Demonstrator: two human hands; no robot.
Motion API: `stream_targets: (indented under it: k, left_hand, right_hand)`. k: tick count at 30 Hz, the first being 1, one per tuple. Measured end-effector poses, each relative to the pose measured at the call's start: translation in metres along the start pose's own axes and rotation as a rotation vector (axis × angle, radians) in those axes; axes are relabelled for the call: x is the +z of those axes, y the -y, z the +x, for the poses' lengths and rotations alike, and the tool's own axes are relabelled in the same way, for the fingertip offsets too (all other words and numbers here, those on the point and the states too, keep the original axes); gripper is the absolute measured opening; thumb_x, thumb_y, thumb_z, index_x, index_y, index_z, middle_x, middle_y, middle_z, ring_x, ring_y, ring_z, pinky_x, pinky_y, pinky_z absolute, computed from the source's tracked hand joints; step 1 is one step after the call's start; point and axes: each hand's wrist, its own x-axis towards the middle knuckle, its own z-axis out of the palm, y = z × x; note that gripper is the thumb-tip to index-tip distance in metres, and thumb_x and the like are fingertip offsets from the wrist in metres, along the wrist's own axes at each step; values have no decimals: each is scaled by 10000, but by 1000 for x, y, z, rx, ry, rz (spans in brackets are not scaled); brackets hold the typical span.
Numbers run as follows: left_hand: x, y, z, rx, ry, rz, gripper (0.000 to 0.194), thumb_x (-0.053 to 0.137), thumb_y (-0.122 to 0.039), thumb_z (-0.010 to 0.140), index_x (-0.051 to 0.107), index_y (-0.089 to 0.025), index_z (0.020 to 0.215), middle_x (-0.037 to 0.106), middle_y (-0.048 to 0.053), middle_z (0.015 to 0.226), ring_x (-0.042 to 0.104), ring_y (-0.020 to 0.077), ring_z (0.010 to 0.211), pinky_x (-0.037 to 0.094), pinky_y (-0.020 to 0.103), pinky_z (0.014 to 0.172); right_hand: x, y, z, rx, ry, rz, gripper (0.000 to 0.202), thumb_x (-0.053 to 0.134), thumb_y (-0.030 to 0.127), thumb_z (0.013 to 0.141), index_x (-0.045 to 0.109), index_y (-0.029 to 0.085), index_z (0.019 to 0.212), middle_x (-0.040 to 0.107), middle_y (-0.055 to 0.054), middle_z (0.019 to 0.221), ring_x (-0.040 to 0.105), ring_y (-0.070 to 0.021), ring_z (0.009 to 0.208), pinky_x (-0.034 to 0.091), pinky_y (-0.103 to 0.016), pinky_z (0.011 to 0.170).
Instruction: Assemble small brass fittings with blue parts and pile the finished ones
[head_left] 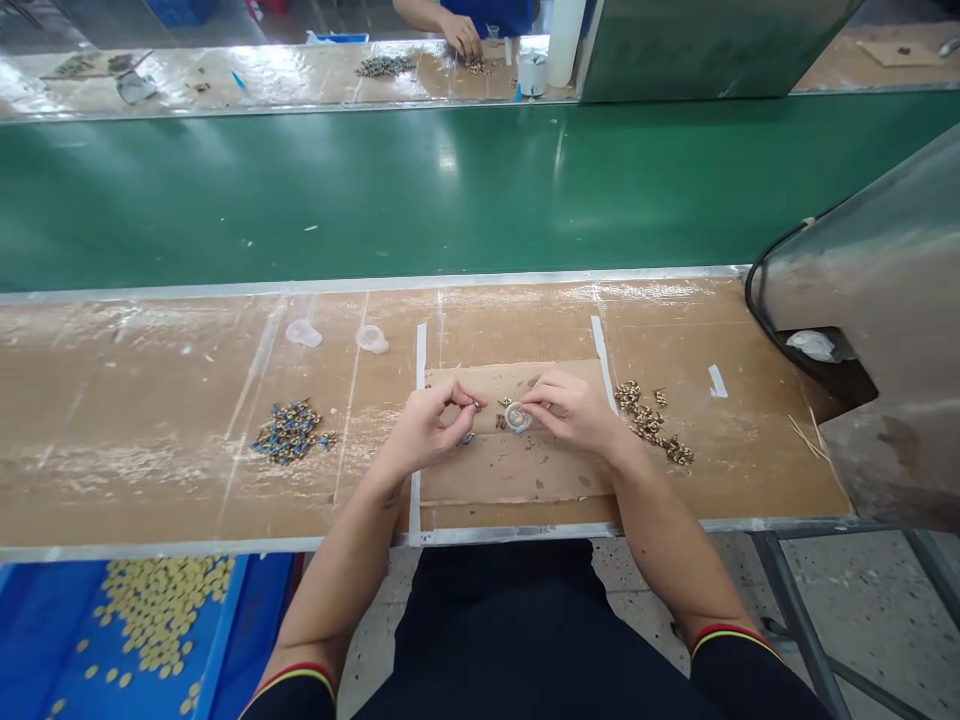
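My left hand [431, 425] is closed in a pinch over the cardboard sheet [555, 475], with a tiny part at its fingertips too small to name. My right hand [574, 408] grips the edge of a small round clear plastic cup [517, 417], just right of my left fingertips. Small brown metal pieces [501, 422] lie on the cardboard beside the cup. A blue-tipped piece [466, 438] rests under my left fingers. Left of my hands is a pile of blue and brass-coloured small parts [289, 432]; brass-coloured parts [646, 420] lie scattered past my right wrist.
Two clear plastic cups [373, 339] stand at the back left of the table. Behind runs a green conveyor belt [450, 190]. A metal housing [877, 340] with a black cable bounds the right. A blue bin [217, 640] holds yellow discs. Across the belt, a co-worker's hand [463, 35] handles small parts.
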Motion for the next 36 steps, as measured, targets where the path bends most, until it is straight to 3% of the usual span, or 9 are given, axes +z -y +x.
stream_targets:
  k: [5,10,16,23,33,36]
  left_hand:
    - [16,13,-10,-83,-79,-166,116,595,-264,940,550,-205,850,751,68,846,695,144,714,522,252,606]
    - [26,11,-15,-57,-94,-231,129,590,-317,990,592,-196,944,723,80,880,657,144,723,514,263,621]
    - [26,8,-14,-65,-179,-207,192,661,-368,968,642,-188,906,709,41,814,665,139,734,543,258,658]
    - [26,6,-13,-152,-292,-232,191,686,-369,953,701,-186,901,757,28,800,713,129,674,582,250,613]
    - [34,1,-14,-210,-224,-334,194,657,-364,979,687,-179,929,790,41,789,779,160,707,662,275,654]
    - [34,0,-14,-213,-220,-350,183,672,-360,970,690,-179,945,805,57,835,792,173,748,677,296,696]
  right_hand:
    - [-4,7,0,41,-14,-8,166,594,246,992,734,223,905,752,-72,862,698,-217,839,573,-364,747]
    - [-9,8,2,53,-30,-5,149,604,227,982,719,220,887,743,-56,841,692,-193,801,572,-341,725]
    - [-2,4,0,10,30,-1,176,593,255,1001,745,237,915,742,-54,838,683,-195,815,570,-352,717]
    - [-2,5,0,7,5,-17,168,602,243,998,742,233,906,740,-51,836,669,-186,796,557,-341,701]
    - [1,8,1,-13,37,-48,214,578,259,1003,743,239,868,715,-43,785,652,-183,768,544,-338,680]
    - [-6,12,1,5,-31,-10,193,597,260,989,740,248,860,731,-39,796,670,-184,760,557,-347,672]
